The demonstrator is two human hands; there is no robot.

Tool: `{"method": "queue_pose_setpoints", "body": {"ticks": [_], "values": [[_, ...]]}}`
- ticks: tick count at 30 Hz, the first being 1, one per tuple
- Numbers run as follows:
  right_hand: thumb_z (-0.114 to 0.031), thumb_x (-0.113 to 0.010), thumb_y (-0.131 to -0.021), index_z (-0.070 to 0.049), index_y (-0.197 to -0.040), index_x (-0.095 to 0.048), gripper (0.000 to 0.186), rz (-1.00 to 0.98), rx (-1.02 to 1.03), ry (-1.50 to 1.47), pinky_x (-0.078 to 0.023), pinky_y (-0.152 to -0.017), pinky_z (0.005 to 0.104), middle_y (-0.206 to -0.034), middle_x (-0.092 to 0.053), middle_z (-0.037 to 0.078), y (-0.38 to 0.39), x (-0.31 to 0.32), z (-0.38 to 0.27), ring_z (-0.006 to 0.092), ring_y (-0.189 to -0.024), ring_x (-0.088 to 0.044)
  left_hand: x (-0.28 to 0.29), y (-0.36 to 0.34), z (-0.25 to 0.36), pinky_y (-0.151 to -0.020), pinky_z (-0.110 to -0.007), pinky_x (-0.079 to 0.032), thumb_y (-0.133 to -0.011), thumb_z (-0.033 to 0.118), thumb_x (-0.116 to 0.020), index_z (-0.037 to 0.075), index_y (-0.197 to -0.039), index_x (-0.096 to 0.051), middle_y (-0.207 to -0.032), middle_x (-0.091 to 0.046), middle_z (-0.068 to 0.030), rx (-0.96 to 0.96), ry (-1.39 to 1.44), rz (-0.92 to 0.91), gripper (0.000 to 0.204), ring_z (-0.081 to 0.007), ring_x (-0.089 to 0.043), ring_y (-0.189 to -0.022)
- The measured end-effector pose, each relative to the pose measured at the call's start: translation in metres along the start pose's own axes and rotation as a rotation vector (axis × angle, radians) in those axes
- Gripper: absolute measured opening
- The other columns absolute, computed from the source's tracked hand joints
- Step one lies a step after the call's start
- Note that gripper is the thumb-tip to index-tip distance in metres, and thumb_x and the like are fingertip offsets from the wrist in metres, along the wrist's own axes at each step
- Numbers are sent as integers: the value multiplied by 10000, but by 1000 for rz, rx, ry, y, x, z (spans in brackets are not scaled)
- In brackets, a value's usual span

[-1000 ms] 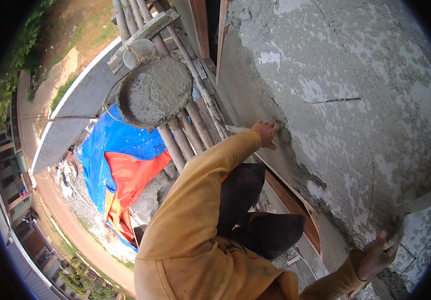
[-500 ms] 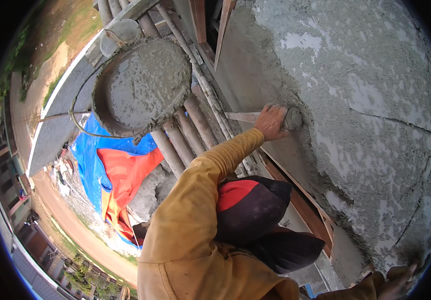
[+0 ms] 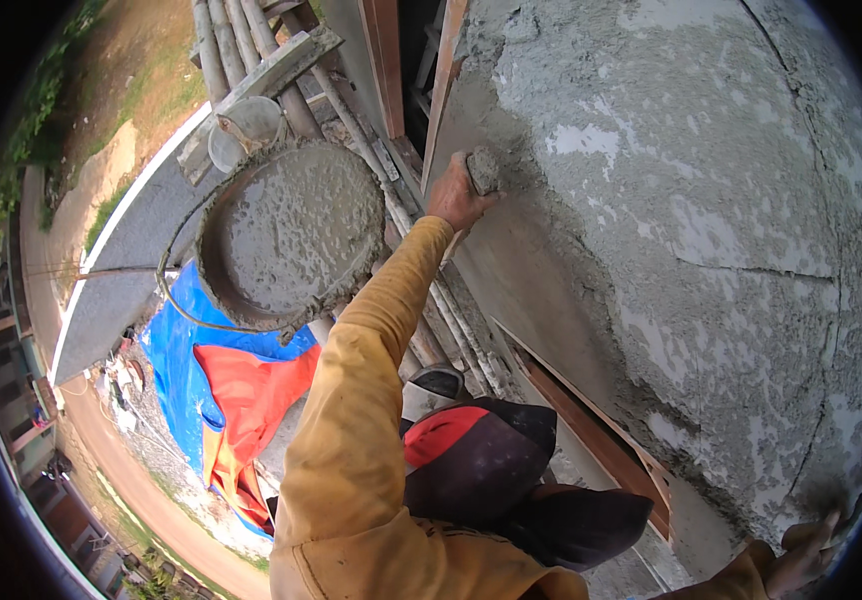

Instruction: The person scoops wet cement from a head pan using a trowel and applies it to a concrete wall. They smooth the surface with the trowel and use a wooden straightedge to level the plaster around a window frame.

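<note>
At the edge of the rough grey wall, my left hand (image 3: 461, 194) is closed on a mortar-coloured lump (image 3: 484, 171), which touches the fresh plaster. A pale tapered piece (image 3: 453, 246) shows just below this hand, partly hidden by the wrist. Wet plaster covers the wall (image 3: 691, 230) in patches, with a crack running across it. Down at the lower right rim, my right hand (image 3: 801, 560) grips a flat-edged, trowel-like tool (image 3: 859, 515) against the wall; most of the tool is cut off by the dark border.
Left of my arm, a wide bucket of wet mortar (image 3: 296, 225) rests on scaffold poles (image 3: 236, 45), with a small pale pail (image 3: 247, 130) beside it. A blue and orange tarp (image 3: 251, 385) lies far below. Wooden window frames (image 3: 591, 440) break the wall.
My left hand has moved up and left along the wall edge with the lump. The bucket sits lower in view as the view has shifted. My right hand stays at the lower right.
</note>
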State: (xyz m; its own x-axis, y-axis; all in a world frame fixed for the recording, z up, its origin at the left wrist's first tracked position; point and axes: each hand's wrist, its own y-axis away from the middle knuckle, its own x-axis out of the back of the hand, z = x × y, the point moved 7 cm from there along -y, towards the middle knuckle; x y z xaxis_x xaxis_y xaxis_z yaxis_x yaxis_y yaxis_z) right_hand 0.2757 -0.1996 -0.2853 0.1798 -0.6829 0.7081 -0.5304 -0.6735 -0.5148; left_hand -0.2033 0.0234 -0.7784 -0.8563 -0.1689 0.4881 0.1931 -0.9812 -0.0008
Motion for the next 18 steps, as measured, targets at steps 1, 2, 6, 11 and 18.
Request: {"method": "queue_pose_setpoints", "body": {"ticks": [1,2,6,11,18], "values": [[-327,-724,-733,4,-1262,-330,738,-4,0,2,-542,-691,369,-1110,-464,262,-2,0,2,252,-943,-567,7,-2,-1,-850,-402,-468,-649,300,-800,0,-1187,-373,-1074,-566,-235,-23,-34,12,750,-378,-577,-1003],[-327,-723,-734,4,-1261,-331,735,-6,5,7,-541,-690,368,-1108,-464,260,-4,1,3,251,-941,-566,14,-10,1,-848,-398,-475,-648,292,-802,-3,-1210,-365,-1052,-584,-231,-47,-68,22,771,-364,-594,-984],[-328,-718,-738,4,-1258,-338,725,-13,23,39,-539,-689,366,-1099,-467,254,-12,3,5,248,-933,-565,24,-22,15,-821,-401,-484,-639,320,-810,-22,-1200,-344,-982,-613,-240,-134,-138,-77,805,-373,-609,-942],[-328,-712,-742,4,-1253,-345,712,5,11,60,-535,-687,363,-1088,-469,247,-14,11,9,244,-924,-563,9,-31,44,-803,-404,-489,-633,398,-809,-4,-1234,-325,-941,-625,-242,-225,-300,-193,870,-392,-614,-906],[-329,-704,-749,3,-1248,-356,693,15,5,68,-531,-684,358,-1072,-473,236,-15,15,13,238,-911,-560,-41,-33,52,-806,-408,-480,-637,442,-791,21,-1225,-347,-983,-616,-236,-242,-338,-276,849,-396,-603,-924]]}}
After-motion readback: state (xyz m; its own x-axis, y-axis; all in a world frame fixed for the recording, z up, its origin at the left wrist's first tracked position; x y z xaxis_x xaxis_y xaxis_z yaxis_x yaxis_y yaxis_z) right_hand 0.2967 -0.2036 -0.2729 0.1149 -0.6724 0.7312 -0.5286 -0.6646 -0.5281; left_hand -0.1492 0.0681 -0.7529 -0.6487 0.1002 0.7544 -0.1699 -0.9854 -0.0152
